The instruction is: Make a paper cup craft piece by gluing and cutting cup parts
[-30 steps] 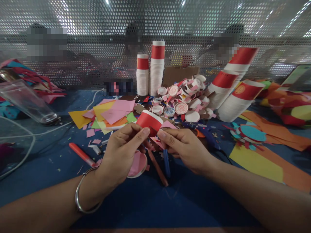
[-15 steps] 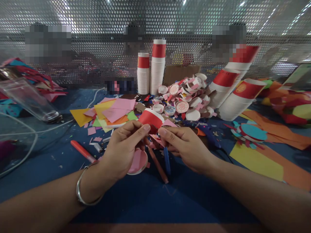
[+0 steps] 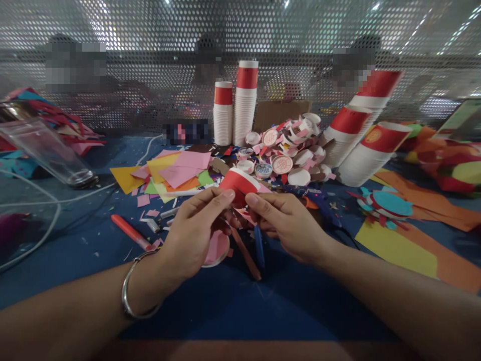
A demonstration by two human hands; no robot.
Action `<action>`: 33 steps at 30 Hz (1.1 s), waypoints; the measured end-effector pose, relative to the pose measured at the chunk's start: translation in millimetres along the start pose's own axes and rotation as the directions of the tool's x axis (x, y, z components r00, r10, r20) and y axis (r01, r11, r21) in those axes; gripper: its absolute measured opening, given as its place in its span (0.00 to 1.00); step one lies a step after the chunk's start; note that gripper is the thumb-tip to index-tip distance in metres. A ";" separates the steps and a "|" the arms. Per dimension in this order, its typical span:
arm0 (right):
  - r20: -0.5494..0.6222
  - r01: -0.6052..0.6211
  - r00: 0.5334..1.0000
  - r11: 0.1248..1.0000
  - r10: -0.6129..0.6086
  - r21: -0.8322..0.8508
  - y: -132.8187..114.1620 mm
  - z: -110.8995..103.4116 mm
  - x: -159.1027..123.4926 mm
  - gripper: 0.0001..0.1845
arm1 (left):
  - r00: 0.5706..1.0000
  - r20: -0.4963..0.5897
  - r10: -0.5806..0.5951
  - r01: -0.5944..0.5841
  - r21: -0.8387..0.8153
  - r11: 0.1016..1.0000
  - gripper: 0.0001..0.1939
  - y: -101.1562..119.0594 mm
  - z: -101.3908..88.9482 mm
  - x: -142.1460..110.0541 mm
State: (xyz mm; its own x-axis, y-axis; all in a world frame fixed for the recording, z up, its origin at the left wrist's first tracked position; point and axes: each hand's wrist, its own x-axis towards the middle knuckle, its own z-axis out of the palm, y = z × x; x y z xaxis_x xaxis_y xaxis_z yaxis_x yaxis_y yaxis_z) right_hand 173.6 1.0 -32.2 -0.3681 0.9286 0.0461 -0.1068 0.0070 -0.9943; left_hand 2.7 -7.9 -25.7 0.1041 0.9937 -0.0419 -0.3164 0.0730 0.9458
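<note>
Between my two hands is a red piece of paper cup with a white rim point(image 3: 240, 183), held above the table. My left hand point(image 3: 199, 223) is closed, its thumb pressed on the piece's lower left edge. My right hand point(image 3: 283, 223), closed too, pinches the lower right side. Fingers hide the bottom of the piece. Below my hands lie a round pink-topped disc point(image 3: 217, 248), partly covered by my left hand, a brown-red pen point(image 3: 246, 255) and a blue pen point(image 3: 259, 246).
Tall stacks of paper cups point(image 3: 245, 110) stand at the back, with leaning cup stacks point(image 3: 366, 155) at right. A heap of cut cup bottoms point(image 3: 281, 164) lies before them. Coloured paper point(image 3: 184, 168), a red marker point(image 3: 130, 231), a clear bottle point(image 3: 48, 148) and a blue glue gun point(image 3: 323, 203) lie around.
Both hands still hold the red cup piece, which has shifted slightly right and looks a little more tilted. Otherwise the view has only moved slightly.
</note>
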 end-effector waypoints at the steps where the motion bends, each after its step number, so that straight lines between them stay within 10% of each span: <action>1: 0.002 0.003 1.000 1.000 -0.003 0.000 0.0 -0.3 -0.1 0.30 | 1.000 -0.006 -0.012 0.012 -0.011 1.000 0.12 0.3 0.3 0.6; 33: -0.014 0.046 0.999 0.994 -0.047 -0.095 3.9 -1.1 -2.9 0.30 | 0.992 -0.031 0.119 -0.114 0.127 0.985 0.10 0.2 2.5 -3.4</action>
State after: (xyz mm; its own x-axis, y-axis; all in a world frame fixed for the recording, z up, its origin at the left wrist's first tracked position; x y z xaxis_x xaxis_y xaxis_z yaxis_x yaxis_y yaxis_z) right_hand 175.3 -1.2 -36.3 -0.3493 0.9325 0.0918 -0.0353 0.0848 -0.9958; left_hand 4.6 -11.5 -24.6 0.0362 0.9975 0.0613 -0.2039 -0.0527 0.9776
